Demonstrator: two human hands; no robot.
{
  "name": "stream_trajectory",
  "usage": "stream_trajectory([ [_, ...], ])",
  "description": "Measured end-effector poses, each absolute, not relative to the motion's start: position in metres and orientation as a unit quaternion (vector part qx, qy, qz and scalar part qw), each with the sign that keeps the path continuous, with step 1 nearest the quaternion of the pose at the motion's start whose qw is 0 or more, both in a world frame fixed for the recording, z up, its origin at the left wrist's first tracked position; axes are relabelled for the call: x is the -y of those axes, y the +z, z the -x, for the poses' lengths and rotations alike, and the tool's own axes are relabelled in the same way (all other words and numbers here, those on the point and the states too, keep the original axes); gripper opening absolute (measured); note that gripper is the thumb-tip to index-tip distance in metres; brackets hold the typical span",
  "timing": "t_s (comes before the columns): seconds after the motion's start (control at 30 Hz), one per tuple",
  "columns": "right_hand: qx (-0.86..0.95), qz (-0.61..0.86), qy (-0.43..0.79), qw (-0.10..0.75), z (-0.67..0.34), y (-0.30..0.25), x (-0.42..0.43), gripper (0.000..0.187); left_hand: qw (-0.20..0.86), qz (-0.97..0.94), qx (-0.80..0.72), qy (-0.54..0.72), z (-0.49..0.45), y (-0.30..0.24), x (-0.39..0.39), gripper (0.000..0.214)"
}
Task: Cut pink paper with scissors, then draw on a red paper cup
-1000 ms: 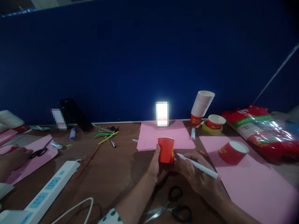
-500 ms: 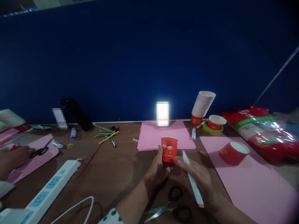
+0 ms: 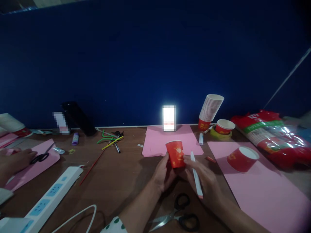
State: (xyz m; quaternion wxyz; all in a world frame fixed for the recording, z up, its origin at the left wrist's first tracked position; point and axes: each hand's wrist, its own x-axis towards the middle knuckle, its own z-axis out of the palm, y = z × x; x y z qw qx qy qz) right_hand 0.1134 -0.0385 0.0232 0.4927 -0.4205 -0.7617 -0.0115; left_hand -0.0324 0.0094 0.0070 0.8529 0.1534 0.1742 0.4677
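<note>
My left hand (image 3: 165,173) grips a red paper cup (image 3: 175,153) from the left side and below. The cup is upright with a slight tilt, printed with a yellow and white design. My right hand (image 3: 202,176) holds a slim white marker (image 3: 196,176) with a pinkish end, lying along its fingers. Fingertips of that hand touch the cup's right side. Below both hands lies a pair of black-handled scissors (image 3: 182,215) with parted blades. Pink paper sheets (image 3: 153,142) lie behind the cup.
At right are a pink sheet (image 3: 264,200) bearing another cup (image 3: 239,163), a cup stack (image 3: 212,108), a yellow tape roll (image 3: 220,135) under a cup, and a red plastic bag (image 3: 274,139). A power strip (image 3: 54,191) and another person's hand (image 3: 17,161) are left.
The red cup has been turned, so a different part of its print faces me. My right hand has moved slightly left, and the marker in it has shifted and stands steeper.
</note>
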Motion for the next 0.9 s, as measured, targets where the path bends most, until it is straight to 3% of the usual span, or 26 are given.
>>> stream_trajectory([
  [0.17, 0.752, 0.462, 0.027, 0.470, -0.114, 0.034, 0.040, 0.030, 0.856, -0.153, -0.161, 0.467, 0.032, 0.008, -0.007, 0.043],
  [0.53, 0.758, 0.436, 0.054, 0.482, -0.119, 0.012, 0.041, 0.039, 0.882, -0.111, -0.124, 0.440, 0.035, 0.008, -0.009, 0.048],
  [0.9, 0.753, 0.442, 0.094, 0.479, -0.119, 0.011, 0.037, 0.040, 0.838, -0.124, -0.222, 0.483, 0.036, 0.004, -0.006, 0.031],
])
